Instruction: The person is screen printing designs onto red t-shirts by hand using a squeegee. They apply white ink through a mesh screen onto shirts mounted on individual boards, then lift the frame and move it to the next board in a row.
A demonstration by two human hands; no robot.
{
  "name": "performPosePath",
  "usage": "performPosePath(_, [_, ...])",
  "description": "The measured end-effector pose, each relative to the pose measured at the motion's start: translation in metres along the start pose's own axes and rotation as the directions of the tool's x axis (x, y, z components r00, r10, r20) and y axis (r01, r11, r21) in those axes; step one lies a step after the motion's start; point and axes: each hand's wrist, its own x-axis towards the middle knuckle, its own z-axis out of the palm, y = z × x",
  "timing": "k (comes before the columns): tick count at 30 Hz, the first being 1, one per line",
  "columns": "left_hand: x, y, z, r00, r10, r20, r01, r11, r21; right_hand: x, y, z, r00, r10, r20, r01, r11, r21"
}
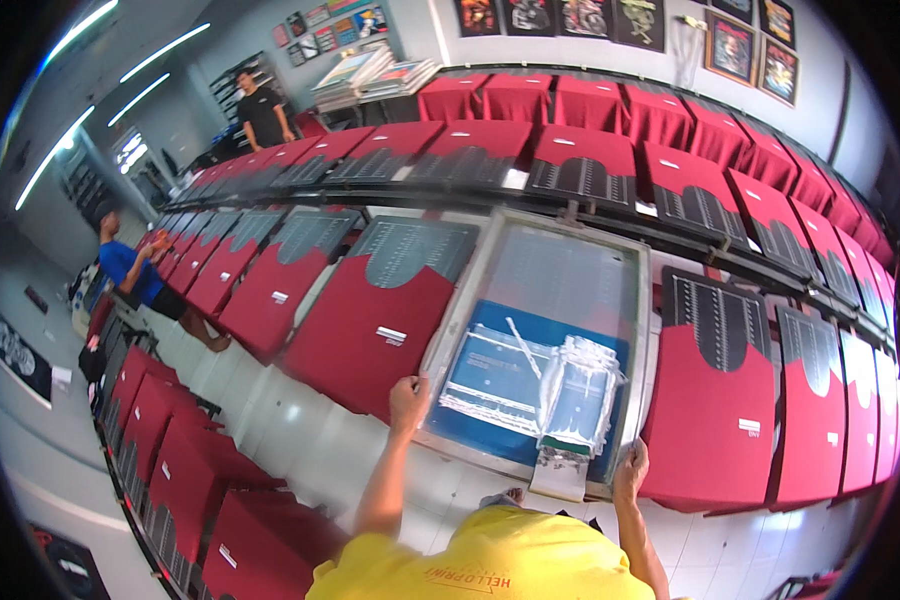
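Both hands hold a screen-printing frame (641, 340) in front of me. My left hand (408, 402) is closed on its left side near the lower corner. My right hand (630, 470) grips the lower right corner. Blue emulsion (500, 315) covers the near part of the mesh, with white ink (582, 365) smeared over it. A pale flat piece with a green edge, possibly a squeegee (558, 475), lies at the frame's near end. Red shirts on dark boards flank the frame: one shirt (365, 325) at left, another shirt (710, 420) at right.
Long rows of boards with red shirts (475, 140) run behind the frame and curve off both ways. More shirts (205, 460) stand in a row at lower left. A person in blue (130, 260) works at left; another in black (262, 115) stands farther back. Tiled floor (320, 430) lies between rows.
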Motion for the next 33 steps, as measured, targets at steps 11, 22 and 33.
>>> performPosePath(11, [-0.023,-0.002,-0.014,0.999,-0.039,0.028,0.044,0.981,-0.189,0.004,-0.044,-0.029,0.997,0.075,0.015,-0.077,0.988,0.134])
performPosePath(22, [0.006,-0.041,0.009,0.973,0.053,0.223,0.004,0.969,-0.247,-0.023,-0.07,-0.03,0.988,0.139,-0.073,-0.128,0.982,0.138])
performPosePath(33, [0.018,-0.033,-0.006,0.968,-0.013,0.252,0.03,0.998,-0.063,-0.01,-0.073,-0.022,0.991,0.11,-0.08,-0.108,0.994,0.027])
